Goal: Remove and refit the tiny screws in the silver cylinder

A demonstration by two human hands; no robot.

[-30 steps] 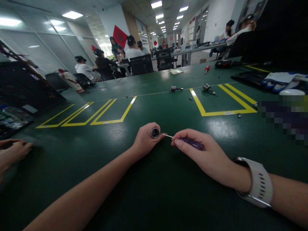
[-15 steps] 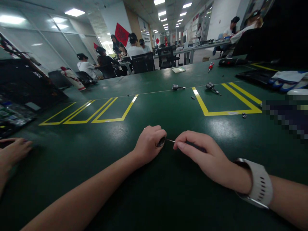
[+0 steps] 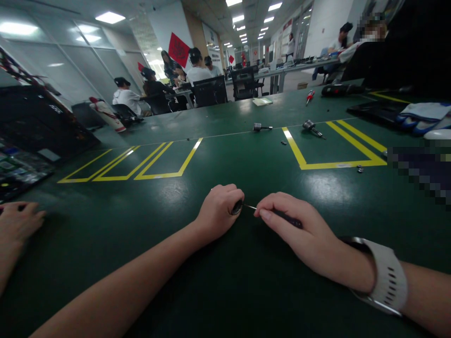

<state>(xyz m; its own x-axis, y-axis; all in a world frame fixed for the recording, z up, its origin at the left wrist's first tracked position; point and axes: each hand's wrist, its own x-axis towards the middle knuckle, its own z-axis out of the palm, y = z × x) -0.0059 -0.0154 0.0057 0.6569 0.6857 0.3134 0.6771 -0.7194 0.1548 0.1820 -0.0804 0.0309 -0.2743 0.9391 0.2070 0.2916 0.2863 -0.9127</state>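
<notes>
a small dark round part [image 3: 237, 207] is gripped in the left hand [image 3: 218, 211], fingers curled shut around it, at frame centre just below the middle, low over the green table [image 3: 211, 155]. a thin screwdriver [image 3: 278, 215] is pinched in the right hand [image 3: 299, 230], fingers closed on the dark handle, thumb & forefinger near the shaft. the shaft's long axis runs approx. left-right across the frame, tip pointed left into the part; tip & part are touching or nearly so, which one can't be told. the hands lie side by side, the part just left of the right fingertips. both forearms come in from the lower frame edge, wrists low on the table; a white watch [image 3: 387, 281] is worn on the right wrist. another person's hand [image 3: 17, 223] rests at the left edge. loose tool bits [image 3: 261, 126] lie upper centre-right by yellow tape lines [image 3: 331, 165].
</notes>
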